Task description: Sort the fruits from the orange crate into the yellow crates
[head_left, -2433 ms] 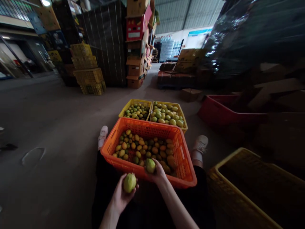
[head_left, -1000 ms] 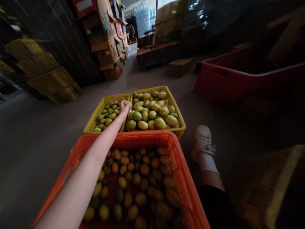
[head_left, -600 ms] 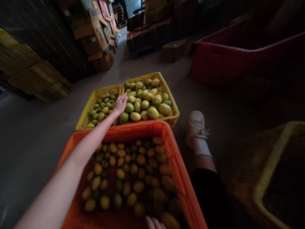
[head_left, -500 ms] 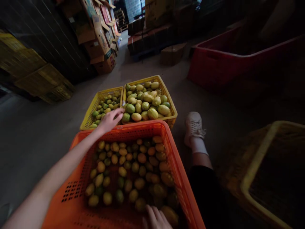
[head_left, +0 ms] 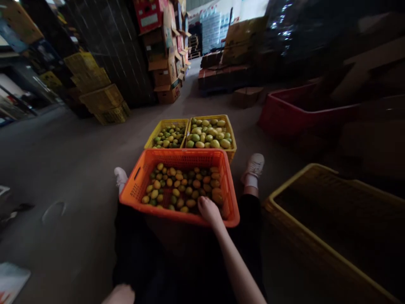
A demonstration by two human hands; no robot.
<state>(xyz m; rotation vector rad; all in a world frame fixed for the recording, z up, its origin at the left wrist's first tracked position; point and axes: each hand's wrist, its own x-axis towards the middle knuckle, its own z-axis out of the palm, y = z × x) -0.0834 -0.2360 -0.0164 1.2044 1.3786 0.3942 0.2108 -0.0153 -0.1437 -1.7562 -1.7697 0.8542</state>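
Note:
An orange plastic crate [head_left: 190, 216] stands between my legs, its floor partly covered with small oval yellow, orange and green fruit [head_left: 176, 192]. Inside its near right corner is my right hand [head_left: 208, 207], closed with its fingers curled down among the fruit; whatever it grips is hidden. At the bottom edge, by my left thigh, my left hand [head_left: 120, 294] shows only in part and its fingers cannot be made out. Beyond the orange crate sit two yellow crates: the left one [head_left: 151, 137] holds smaller green-yellow fruit, the right one [head_left: 234, 142] larger oval fruit.
A large yellow crate [head_left: 303, 219] stands by my right leg, with a red bin [head_left: 281, 109] behind it. Stacked cardboard boxes [head_left: 167, 76] and yellow crates [head_left: 106, 99] line the back left. My shoes [head_left: 254, 165] flank the orange crate.
My left hand has drawn back from the yellow crates to the bottom edge. My right hand now reaches farther into view and is closed. The view has tilted up and widened.

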